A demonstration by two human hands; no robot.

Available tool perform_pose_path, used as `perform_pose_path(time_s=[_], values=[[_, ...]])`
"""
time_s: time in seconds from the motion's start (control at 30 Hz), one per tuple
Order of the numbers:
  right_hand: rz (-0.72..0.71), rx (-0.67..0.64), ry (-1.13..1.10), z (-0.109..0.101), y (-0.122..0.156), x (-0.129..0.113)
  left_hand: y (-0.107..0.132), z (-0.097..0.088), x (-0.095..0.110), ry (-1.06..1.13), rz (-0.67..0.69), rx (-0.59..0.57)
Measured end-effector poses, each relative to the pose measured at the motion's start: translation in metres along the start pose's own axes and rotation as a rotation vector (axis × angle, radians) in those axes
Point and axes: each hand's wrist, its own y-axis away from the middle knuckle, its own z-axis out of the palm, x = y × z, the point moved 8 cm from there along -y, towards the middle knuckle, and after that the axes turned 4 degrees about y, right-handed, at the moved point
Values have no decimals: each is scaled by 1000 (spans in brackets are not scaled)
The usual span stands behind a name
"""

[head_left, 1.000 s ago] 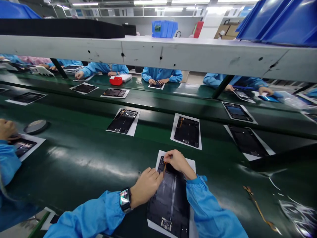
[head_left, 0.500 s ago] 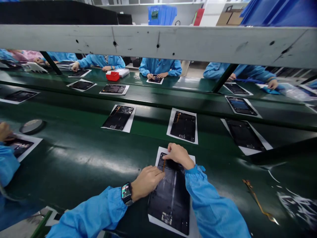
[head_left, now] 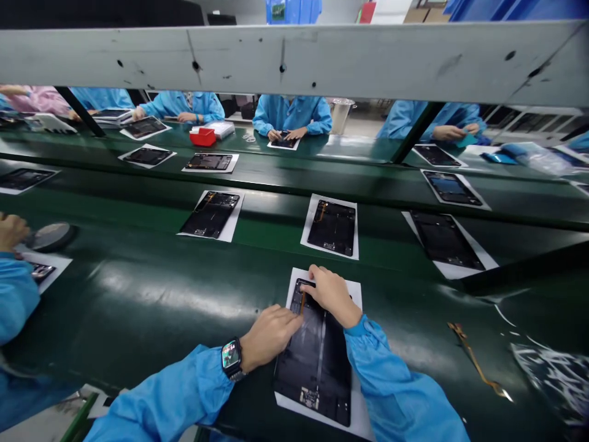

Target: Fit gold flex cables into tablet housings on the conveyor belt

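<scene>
**Mia:** Where is the thing lying?

**Tom:** The open tablet [head_left: 315, 362] is lying back side up on a white paper [head_left: 356, 412]. The paper is lying on the green counter [head_left: 161, 294], right in front of the person.

**Mia:** What are the hands doing?

**Tom:** The right hand [head_left: 332, 294] is pressing its bent fingertips down on the tablet's top left corner. That is where the thin orange strip [head_left: 302, 302] is ending. The hand is not wrapping round anything. The left hand [head_left: 269, 334] is half curled, with its fingertips touching the tablet just beside the strip. I cannot tell if it is pinching the strip or only pushing.

**Mia:** What could be going wrong?

**Tom:** The strip is looking very thin to me. If the fingers are pushing too hard or sideways, it could be bending, tearing or sitting crooked.

**Mia:** Anything else?

**Tom:** Both hands are leaning on one corner, so the paper could be sliding on the shiny counter. Then the tablet could be turning under the fingers. The right sleeve [head_left: 391, 380] is also hanging low over the bare parts inside and could be brushing them.
</scene>
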Motion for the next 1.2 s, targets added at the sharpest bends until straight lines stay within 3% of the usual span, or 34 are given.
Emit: perform_pose_path(time_s=[0.13, 0.27, 0.83, 1.07, 1.2], values=[[-65, 53, -29, 3, 2, 1, 2, -4, -1, -16, -5, 81], [-84, 25, -104, 9, -4, 8, 6, -2, 1, -26, 69, 127], [-102, 17, -155, 13, -7, 14, 7, 11, -2, -50, 112, -44], [-78, 2, -138, 11, -5, 11, 3, 7, 2, -39, 131, -62], [-44, 41, -99, -3, 3, 6, 0, 1, -1, 34, 111, -102]])
